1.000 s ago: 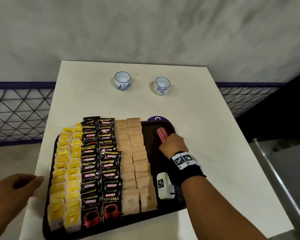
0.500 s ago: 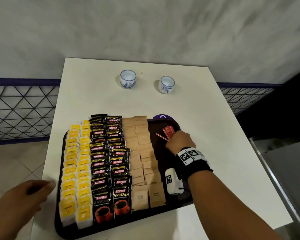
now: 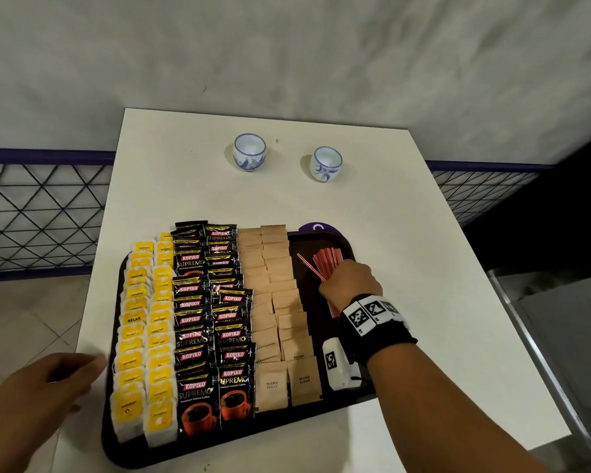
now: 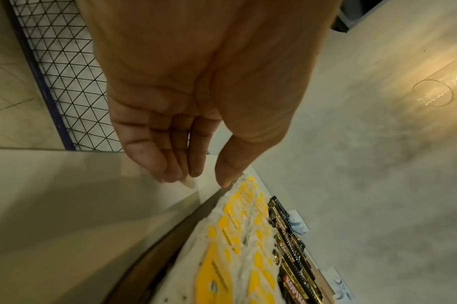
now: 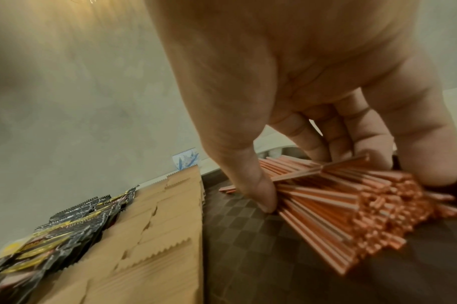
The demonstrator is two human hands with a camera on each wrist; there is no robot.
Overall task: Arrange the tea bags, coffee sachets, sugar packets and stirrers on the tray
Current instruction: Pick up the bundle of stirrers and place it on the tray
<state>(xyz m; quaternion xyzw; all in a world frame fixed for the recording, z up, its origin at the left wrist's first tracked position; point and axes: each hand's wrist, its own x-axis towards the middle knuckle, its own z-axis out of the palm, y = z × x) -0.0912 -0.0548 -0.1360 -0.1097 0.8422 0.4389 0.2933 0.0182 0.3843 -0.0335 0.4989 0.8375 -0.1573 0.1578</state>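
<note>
A dark tray (image 3: 347, 245) sits on the near part of a white table (image 3: 406, 233), packed L to R w/ yellow-tagged tea bags (image 3: 144, 339), black coffee sachets (image 3: 212, 322) and brown sugar packets (image 3: 273, 302), each in two overlapping columns running near to far. The right strip of the tray holds the red stirrers (image 3: 325, 264) — a bundle lying flat on the tray floor, fanned toward the far end, one stick splayed off to the left.

The right hand (image 3: 350, 283) is clamped over the bundle's near half: in the right wrist view the thumb presses its left side and the fingers (image 5: 373, 144) curl down over the right side, so the stirrers (image 5: 352, 197) are gripped between them, one stick lying crosswise on top.

The left hand (image 3: 45, 387) is at the table's near-left edge, just beside the tray's left rim — fingers (image 4: 154, 160) extended and relaxed, holding nothing, thumb tip close to the tea bags (image 4: 230, 246); contact can't be told.

Two small blue-and-white cups (image 3: 249, 152) stand on the far part of the table, well apart from the tray.
</note>
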